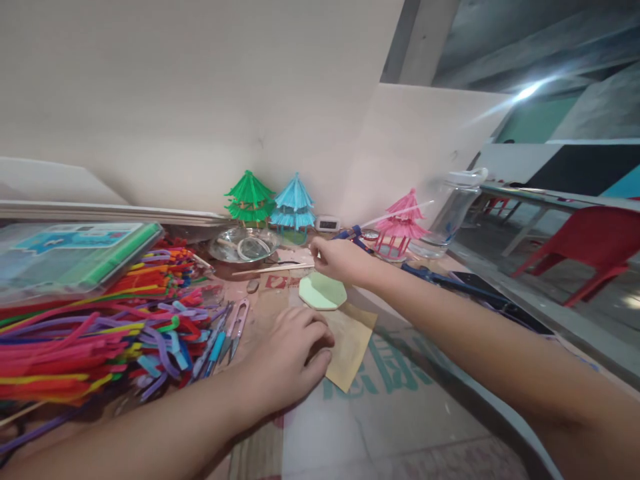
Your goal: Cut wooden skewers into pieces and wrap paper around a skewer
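My right hand (337, 261) is closed in a pinch at the right end of a thin wooden stick (270, 269), which points left across the table. Just below that hand lies a pale green octagonal piece (323, 292). My left hand (300, 353) rests nearer to me with loosely curled fingers, a gap between thumb and fingers, and nothing visible in it. Its fingertips are beside a yellowish square of paper (354, 347). A shiny metal dish (225, 252) with a ring-shaped item in it stands beyond the stick.
Pink thread snips (239, 323) lie beside bundles of coloured pipe cleaners (60, 353) and a clear plastic case (75, 257) at left. Green (250, 197), blue (294, 203) and pink (406, 217) pavilion models stand along the wall. A glue gun (353, 233) and a clear jug (450, 213) are at right.
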A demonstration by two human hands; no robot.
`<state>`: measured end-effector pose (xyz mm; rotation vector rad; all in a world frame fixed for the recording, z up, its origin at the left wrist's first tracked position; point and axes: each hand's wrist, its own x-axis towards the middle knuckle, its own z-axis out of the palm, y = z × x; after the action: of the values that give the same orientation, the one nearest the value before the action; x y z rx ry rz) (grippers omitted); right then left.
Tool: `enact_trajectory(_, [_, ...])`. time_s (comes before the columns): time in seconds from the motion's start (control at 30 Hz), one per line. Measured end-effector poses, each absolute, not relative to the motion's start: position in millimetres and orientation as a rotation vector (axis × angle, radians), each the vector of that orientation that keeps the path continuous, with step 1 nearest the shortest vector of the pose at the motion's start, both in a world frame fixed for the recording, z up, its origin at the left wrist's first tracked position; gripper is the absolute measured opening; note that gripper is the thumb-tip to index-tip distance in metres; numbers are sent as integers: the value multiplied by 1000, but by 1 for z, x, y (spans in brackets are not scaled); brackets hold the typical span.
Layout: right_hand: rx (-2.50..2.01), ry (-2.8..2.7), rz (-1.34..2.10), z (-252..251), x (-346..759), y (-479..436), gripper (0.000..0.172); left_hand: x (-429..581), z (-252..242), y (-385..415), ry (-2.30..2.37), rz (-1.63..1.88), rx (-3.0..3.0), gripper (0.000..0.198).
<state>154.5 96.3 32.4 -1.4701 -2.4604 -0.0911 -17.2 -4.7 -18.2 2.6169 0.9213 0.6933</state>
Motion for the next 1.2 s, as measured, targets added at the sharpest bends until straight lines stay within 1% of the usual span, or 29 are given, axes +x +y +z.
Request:
enact_trajectory(0.03, [-1438,-2370,66,33,157,88,17,-17,-18,-5,921,691,2618,9])
enact_trajectory(0.07, [-1372,-2237,316,32,160,78,14,-17,-19,-5,923,690,2617,9])
enact_trajectory(0.1, [-1259,-2064,642,31,162,67,11,-17,-19,-5,926,689,2614,9])
enact_trajectory(0.13, [-1108,-1880,942,28,165,55,11,-17,-18,-4,928,684,2612,10])
enact_trajectory(0.17, [-969,-1715,1177,25,167,43,15,-17,-18,-4,929,678,2611,10])
enact_trajectory(0.23, [-800,-1476,1443,16,170,19,24,-16,-17,-4,919,673,2613,10])
enact_trajectory(0.33, [-732,-1259,1622,1,170,-4,31,-16,-14,-3,877,722,2613,9])
enact_trajectory(0.53, [-695,-1219,1674,-15,166,-10,35,-17,-8,-2,745,946,2658,15])
enact_trajectory(0.77, [-647,-1232,1705,-16,168,-12,32,-18,-9,-2,751,974,2678,11])
enact_trajectory(0.97, [-662,-1313,1620,-19,168,-11,34,-19,-7,-3,746,941,2677,12])
enact_trajectory(1.2, [-738,-1481,1380,-15,169,-20,37,-19,-8,-2,700,923,2701,10])
